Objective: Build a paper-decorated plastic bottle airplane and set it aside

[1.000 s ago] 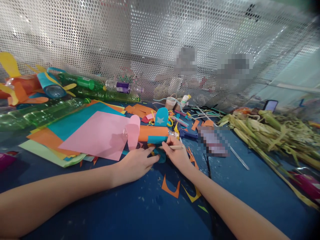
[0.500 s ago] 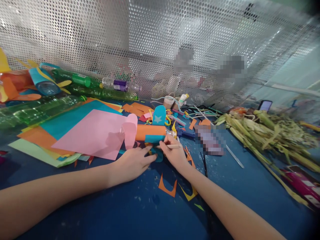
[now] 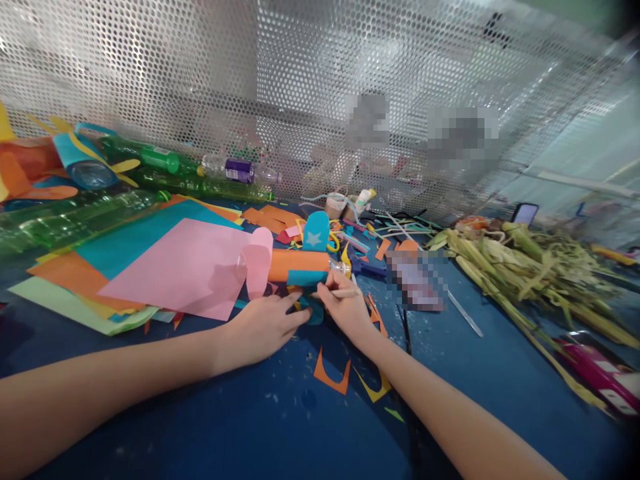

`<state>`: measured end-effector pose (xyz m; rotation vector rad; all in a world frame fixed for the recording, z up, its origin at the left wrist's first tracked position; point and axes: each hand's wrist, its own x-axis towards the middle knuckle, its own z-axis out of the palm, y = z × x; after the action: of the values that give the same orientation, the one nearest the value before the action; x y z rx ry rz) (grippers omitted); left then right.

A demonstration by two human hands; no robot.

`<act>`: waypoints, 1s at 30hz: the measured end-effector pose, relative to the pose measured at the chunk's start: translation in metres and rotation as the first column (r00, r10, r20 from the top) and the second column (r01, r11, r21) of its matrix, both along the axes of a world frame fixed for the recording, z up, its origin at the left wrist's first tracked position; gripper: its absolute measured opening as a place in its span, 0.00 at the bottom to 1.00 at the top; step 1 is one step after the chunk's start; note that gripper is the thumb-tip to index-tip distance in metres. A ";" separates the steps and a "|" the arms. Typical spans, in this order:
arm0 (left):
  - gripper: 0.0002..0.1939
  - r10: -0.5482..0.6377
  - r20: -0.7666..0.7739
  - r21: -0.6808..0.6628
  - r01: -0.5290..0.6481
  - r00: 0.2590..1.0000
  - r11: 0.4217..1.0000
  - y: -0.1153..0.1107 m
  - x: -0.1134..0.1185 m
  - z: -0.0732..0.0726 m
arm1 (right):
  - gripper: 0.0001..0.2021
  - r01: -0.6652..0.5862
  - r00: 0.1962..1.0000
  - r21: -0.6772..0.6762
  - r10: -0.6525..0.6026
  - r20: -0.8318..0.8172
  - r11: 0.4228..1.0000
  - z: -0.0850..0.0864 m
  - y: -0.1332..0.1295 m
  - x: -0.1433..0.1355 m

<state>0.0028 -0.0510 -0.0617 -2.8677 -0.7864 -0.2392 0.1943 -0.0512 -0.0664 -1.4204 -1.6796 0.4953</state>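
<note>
In the head view a plastic bottle wrapped in orange paper (image 3: 295,259) lies on its side. It has a pink paper tail piece (image 3: 259,257) at its left end, a blue paper band (image 3: 306,277) and an upright blue wing with a pale star (image 3: 316,232). My left hand (image 3: 266,327) lies flat with fingers apart, its fingertips on a blue paper wing (image 3: 315,312) at the near side. My right hand (image 3: 344,301) pinches a slim pale pen (image 3: 345,293), its tip just above that wing. My fingers partly cover the lower wing.
Coloured paper sheets (image 3: 170,267) are stacked at left, with green bottles (image 3: 75,220) behind. Orange paper offcuts (image 3: 333,377) lie near my right forearm. Blue-handled scissors (image 3: 369,268), a blurred-out phone-like object (image 3: 415,280), dried husks (image 3: 525,267) and a magenta object (image 3: 595,370) are at right.
The whole view has shifted slightly, so things sit a little further left. Both hands keep nearly the same pose at the lower wing, with the pen still in my right hand.
</note>
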 end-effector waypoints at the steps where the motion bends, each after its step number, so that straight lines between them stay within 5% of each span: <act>1: 0.16 0.000 -0.001 0.000 0.000 1.000 1.000 0.000 0.000 0.000 | 0.12 -0.001 1.000 -0.006 0.001 -0.004 1.000 0.000 0.000 0.000; 30: 0.17 0.001 -0.017 -0.002 -0.001 1.000 1.000 -0.001 0.000 0.002 | 0.13 0.006 1.000 0.004 -0.006 -0.021 1.000 0.003 -0.001 -0.001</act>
<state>0.0028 -0.0523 -0.0601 -2.8671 -0.7853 -0.2142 0.1932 -0.0522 -0.0631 -1.4124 -1.6581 0.5018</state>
